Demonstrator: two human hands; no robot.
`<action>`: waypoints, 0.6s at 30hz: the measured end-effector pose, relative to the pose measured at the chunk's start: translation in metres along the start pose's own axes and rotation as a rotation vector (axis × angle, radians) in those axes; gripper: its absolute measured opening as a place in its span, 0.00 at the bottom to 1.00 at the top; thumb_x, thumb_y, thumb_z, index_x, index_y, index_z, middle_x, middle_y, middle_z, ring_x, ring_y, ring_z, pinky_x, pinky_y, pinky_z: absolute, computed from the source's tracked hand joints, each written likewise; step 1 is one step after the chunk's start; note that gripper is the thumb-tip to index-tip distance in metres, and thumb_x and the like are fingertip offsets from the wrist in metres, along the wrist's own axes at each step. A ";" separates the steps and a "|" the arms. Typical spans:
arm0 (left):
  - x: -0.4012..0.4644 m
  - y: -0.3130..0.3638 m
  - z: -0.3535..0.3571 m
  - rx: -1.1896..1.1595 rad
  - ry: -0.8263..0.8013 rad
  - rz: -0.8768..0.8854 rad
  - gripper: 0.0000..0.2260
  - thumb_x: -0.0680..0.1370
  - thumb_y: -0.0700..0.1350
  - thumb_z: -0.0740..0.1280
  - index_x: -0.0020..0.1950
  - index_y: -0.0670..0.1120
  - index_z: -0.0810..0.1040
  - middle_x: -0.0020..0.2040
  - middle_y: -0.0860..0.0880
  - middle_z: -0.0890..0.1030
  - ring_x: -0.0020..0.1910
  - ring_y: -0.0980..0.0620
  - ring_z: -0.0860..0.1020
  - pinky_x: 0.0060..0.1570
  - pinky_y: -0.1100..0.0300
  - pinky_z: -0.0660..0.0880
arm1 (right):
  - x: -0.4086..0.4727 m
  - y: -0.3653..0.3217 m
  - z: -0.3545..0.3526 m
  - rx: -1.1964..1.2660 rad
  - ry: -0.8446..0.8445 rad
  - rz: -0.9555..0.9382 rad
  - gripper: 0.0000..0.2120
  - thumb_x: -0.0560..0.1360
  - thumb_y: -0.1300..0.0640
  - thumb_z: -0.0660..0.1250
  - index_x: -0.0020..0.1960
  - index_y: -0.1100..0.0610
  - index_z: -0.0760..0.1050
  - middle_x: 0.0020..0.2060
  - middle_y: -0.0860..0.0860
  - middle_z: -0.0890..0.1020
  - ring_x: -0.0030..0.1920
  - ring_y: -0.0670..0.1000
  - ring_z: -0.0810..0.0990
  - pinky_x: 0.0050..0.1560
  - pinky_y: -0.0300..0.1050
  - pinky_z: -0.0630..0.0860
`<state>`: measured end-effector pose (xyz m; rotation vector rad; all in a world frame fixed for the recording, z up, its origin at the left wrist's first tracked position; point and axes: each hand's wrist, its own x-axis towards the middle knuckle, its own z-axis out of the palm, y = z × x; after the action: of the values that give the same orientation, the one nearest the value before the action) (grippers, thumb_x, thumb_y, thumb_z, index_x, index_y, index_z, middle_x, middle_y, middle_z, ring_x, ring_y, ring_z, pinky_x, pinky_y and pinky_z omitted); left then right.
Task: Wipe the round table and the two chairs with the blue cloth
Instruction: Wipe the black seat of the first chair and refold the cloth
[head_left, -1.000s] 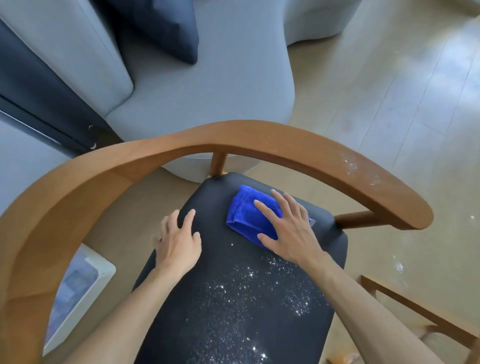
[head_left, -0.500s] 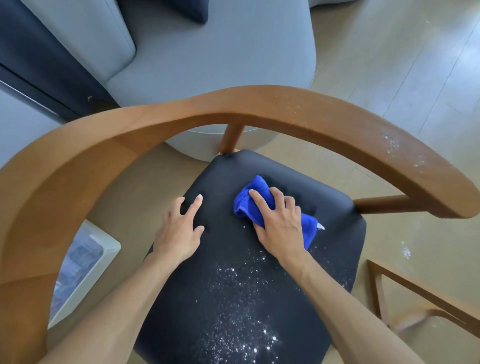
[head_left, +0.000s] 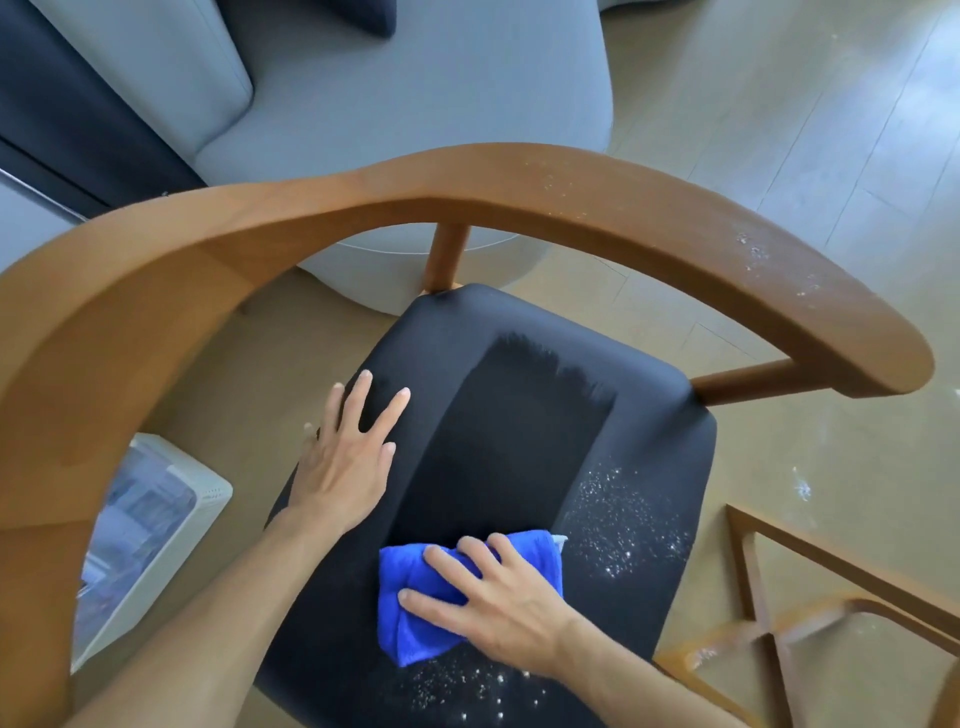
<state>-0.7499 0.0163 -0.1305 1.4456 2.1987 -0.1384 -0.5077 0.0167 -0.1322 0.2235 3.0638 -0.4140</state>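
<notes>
Containers: one white, boxy plastic bin or appliance (head_left: 156, 525) on the floor at lower left, seen through the chair's arm; top glossy and reflective, contents not readable, possibly a lidded unit.

Count, task items: one folded bright-blue microfibre cloth (head_left: 415, 587); one wooden armchair with curved brown backrest rail and black padded seat (head_left: 524, 415); a second brown wooden frame (head_left: 769, 587), partly in view at lower right, possibly the other chair.

Count, hands: two. Left hand (head_left: 348, 462) flat on the seat's left side, fingers straight and spread wide, holding nothing. Right hand (head_left: 493, 603) pressed down on the cloth, fingers spread and slightly bent over its top.

Cloth position: on the seat's near middle, under the right hand, touching the upholstery. Long axis roughly left to right across the seat, near corner drooping toward the front edge.

Seat surface: one dark clean stripe running from the cloth up toward the backrest; white specks (head_left: 623, 525) scattered just right of the cloth and along the front edge.

Rail: white specks on its right end also.

Surroundings: one grey upholstered sofa (head_left: 415, 93) beyond the chair; pale wooden floor (head_left: 779, 130).
</notes>
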 end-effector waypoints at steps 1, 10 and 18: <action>0.000 -0.001 0.001 -0.016 0.003 0.021 0.27 0.81 0.47 0.57 0.78 0.57 0.51 0.79 0.47 0.44 0.76 0.42 0.47 0.67 0.39 0.63 | 0.002 0.009 -0.002 -0.011 0.012 0.007 0.28 0.69 0.60 0.64 0.68 0.45 0.66 0.61 0.54 0.74 0.46 0.57 0.75 0.43 0.49 0.73; -0.001 -0.003 0.003 -0.083 -0.011 -0.003 0.26 0.82 0.47 0.57 0.77 0.59 0.52 0.78 0.52 0.43 0.77 0.47 0.46 0.68 0.42 0.65 | 0.002 0.109 -0.030 -0.096 0.172 0.391 0.33 0.59 0.60 0.69 0.63 0.48 0.75 0.59 0.57 0.78 0.45 0.60 0.76 0.40 0.51 0.70; 0.000 0.000 0.004 -0.086 -0.017 -0.022 0.26 0.81 0.46 0.58 0.77 0.59 0.53 0.78 0.52 0.43 0.77 0.47 0.45 0.69 0.41 0.64 | -0.030 0.173 -0.061 -0.058 0.240 0.887 0.28 0.69 0.62 0.71 0.68 0.53 0.74 0.64 0.61 0.75 0.49 0.66 0.75 0.44 0.57 0.75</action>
<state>-0.7489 0.0153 -0.1339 1.3691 2.1794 -0.0622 -0.4540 0.1939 -0.1170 1.6163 2.7689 -0.2404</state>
